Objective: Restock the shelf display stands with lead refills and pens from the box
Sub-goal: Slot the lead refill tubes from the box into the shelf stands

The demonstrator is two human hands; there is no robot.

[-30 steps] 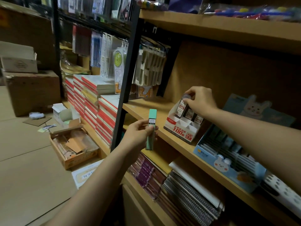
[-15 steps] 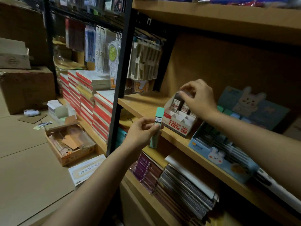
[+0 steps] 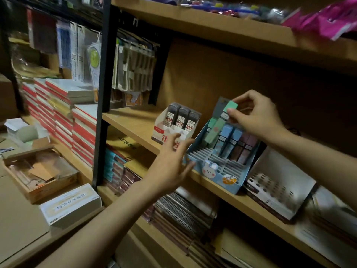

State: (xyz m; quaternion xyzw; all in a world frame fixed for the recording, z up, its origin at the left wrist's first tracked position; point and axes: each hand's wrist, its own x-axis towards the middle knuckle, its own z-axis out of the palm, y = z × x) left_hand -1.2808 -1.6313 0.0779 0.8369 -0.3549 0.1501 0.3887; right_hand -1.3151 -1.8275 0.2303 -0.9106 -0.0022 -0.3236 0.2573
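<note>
Wooden shelves [image 3: 135, 122] fill the right of a dim stockroom, with stacked notebooks [image 3: 63, 113] to the left and an open box [image 3: 38, 171] down on the floor. On the middle shelf sit two stands: a white stand [image 3: 170, 130] holding three dark refill cases, and just right of it a blue stand [image 3: 218, 167] with a bunny on its front, its far rows part-filled with green, blue and pinkish cases, its near slots bare.

Right hand [image 3: 257, 117] up at the far left corner of the blue stand, fingers and thumb pinching the top of a green refill [image 3: 216, 130]. The case leans, its lower end down among the far-left slots beside another green one. Whether it is seated yet, hard to say from here.

Left hand [image 3: 170, 165] is released, fingers spread, holding nothing, hovering at the near left corner of the blue stand, in front of the white one. It looks set to brace the stand, though I cannot tell if it touches.

Now the risks. The refill is tilted, so pressing down could jam it on a divider or knock its neighbour askew. The stand looks light, and a hard push at the far row might slide or tip it. That open left hand sits close to the white stand; a careless sweep could nudge it off the shelf edge.
</note>
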